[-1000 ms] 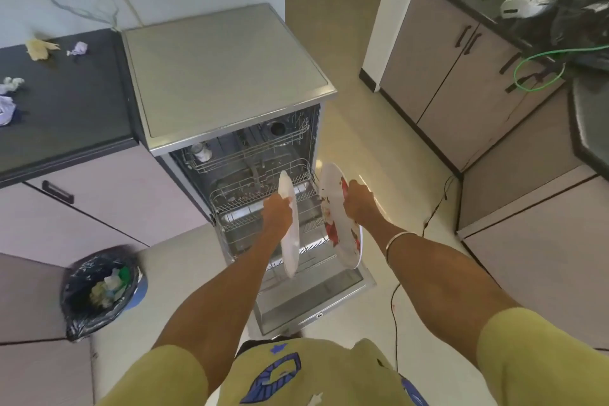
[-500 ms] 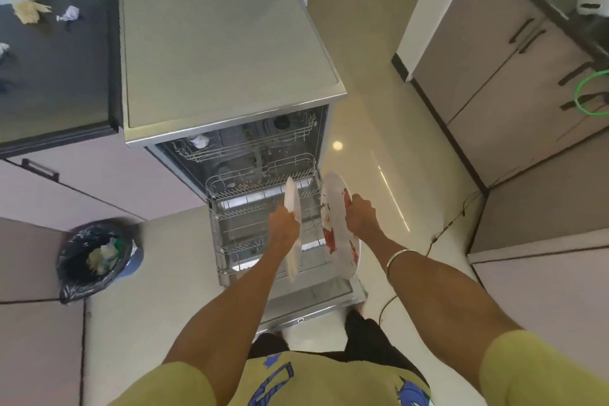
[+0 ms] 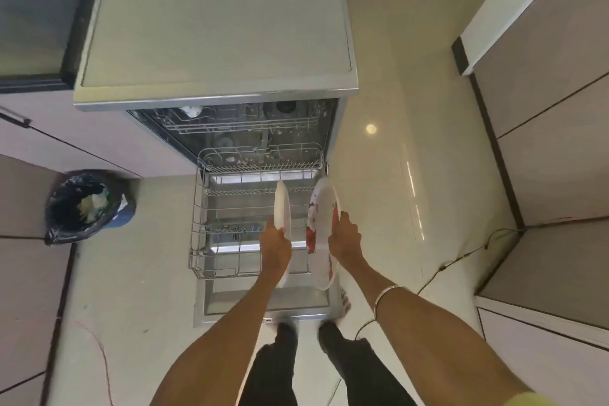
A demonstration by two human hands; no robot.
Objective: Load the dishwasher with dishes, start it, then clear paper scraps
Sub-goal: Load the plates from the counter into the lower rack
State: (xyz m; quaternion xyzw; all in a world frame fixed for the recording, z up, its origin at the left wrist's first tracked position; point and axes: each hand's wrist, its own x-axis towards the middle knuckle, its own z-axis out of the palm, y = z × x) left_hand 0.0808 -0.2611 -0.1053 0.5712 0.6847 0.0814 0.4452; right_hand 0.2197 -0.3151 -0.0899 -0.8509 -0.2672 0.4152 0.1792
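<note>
The steel dishwasher [image 3: 214,20] stands open, its door [image 3: 263,300] folded down onto the floor side and the lower wire rack [image 3: 201,208] pulled out over it. My left hand [image 3: 275,241] grips a plain white plate [image 3: 282,204] held on edge above the rack's right half. My right hand [image 3: 344,237] grips a white plate with red flower print [image 3: 321,224], also on edge, just right of the first. The two plates are a small gap apart. A small white item [image 3: 190,110] sits in the upper rack.
A bin lined with a black bag [image 3: 87,204] stands on the floor left of the rack. A dark cable [image 3: 461,257] runs across the tiles at right toward the beige cabinets [image 3: 543,158]. A dark counter edge [image 3: 39,10] borders the dishwasher on the left.
My head has tipped downward and closer, so the counter scraps have left view. Both hands have lowered the plates over the pulled-out lower rack.
</note>
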